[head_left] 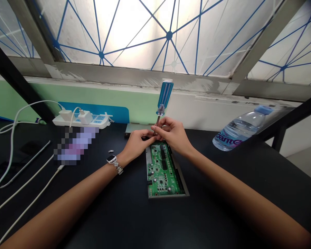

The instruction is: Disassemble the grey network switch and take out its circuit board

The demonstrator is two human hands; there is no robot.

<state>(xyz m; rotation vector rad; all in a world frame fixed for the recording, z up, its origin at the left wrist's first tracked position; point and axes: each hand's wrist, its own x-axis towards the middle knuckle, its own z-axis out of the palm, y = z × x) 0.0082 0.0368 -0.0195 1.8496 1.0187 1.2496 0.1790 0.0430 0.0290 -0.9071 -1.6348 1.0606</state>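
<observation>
A green circuit board (162,171) lies in a grey metal tray (184,188) on the black table. A screwdriver with a clear blue handle (165,94) stands upright over the board's far end. My right hand (172,135) is closed around its metal shaft. My left hand (137,141) pinches the shaft near the tip, right at the board's far left corner. A watch sits on my left wrist. The screwdriver's tip is hidden behind my fingers.
A tilted water bottle (242,128) leans at the right. A white power strip (80,119) with plugged chargers sits at the back left, its white cables (20,188) trailing over the table. A small screw-like part (110,151) lies left of my left hand.
</observation>
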